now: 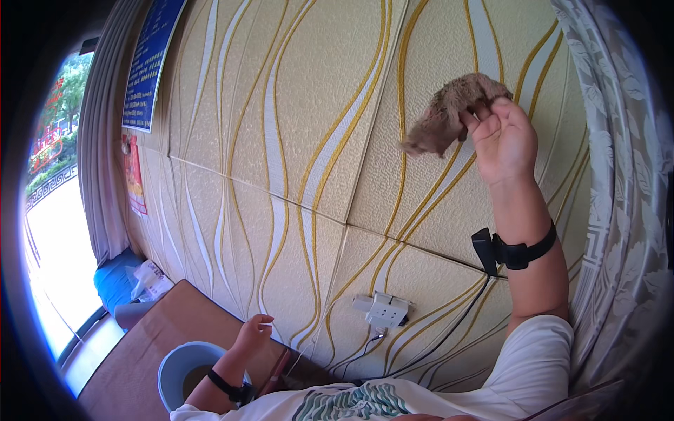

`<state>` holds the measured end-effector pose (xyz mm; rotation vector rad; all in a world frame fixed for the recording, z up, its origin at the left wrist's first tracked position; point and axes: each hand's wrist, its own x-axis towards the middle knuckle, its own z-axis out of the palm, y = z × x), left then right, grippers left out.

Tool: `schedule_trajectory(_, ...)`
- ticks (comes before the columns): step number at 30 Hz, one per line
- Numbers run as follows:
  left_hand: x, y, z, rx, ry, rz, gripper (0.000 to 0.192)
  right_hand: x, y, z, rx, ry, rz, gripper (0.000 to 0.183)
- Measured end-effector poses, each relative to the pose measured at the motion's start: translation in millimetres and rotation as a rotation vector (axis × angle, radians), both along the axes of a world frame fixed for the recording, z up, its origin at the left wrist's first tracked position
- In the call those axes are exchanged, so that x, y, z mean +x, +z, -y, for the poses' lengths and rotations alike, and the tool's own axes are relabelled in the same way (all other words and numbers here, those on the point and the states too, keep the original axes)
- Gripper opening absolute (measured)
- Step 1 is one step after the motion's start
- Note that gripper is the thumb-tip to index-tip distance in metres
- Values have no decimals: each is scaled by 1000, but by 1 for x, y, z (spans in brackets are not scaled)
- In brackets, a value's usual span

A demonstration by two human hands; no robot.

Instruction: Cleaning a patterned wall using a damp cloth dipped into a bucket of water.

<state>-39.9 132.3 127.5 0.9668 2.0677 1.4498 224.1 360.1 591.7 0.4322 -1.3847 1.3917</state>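
Observation:
High on the right, my right hand (pixel 503 134) grips a crumpled brown-grey cloth (pixel 447 113). The cloth is against or just in front of the textured wall panel (pixel 337 105), which has gold and white wavy stripes; contact is hard to tell. Its lower left end hangs free of my fingers. My left hand (pixel 255 331) is low, near the foot of the wall, fingers loosely bent and holding nothing visible. Beneath the left forearm stands a light blue bucket (pixel 169 368) with murky liquid inside, partly hidden by that arm.
A brown padded surface (pixel 152 321) holds the bucket. A white socket (pixel 388 311) with plugged cables juts from the wall. Curtains hang at the left (pixel 102 147) and right (pixel 611 158). A blue poster bearing writing (pixel 152 68) is upper left, above a blue bag (pixel 116 279).

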Motion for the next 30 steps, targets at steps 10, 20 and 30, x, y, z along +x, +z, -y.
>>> schedule_trajectory(10, -8, -14, 2, 33, 15, 59, 27, -17, -2, -46, 1258, -1751, 76, 36)
schedule_trajectory(20, -13, -22, -3, 20, 33, 55, 24, -39, 28, -33, 1200, -2172, 430, 61)
schedule_trajectory(30, -21, -32, -7, 98, 98, 13, 23, -61, 136, -70, 1002, -2341, 134, 66)
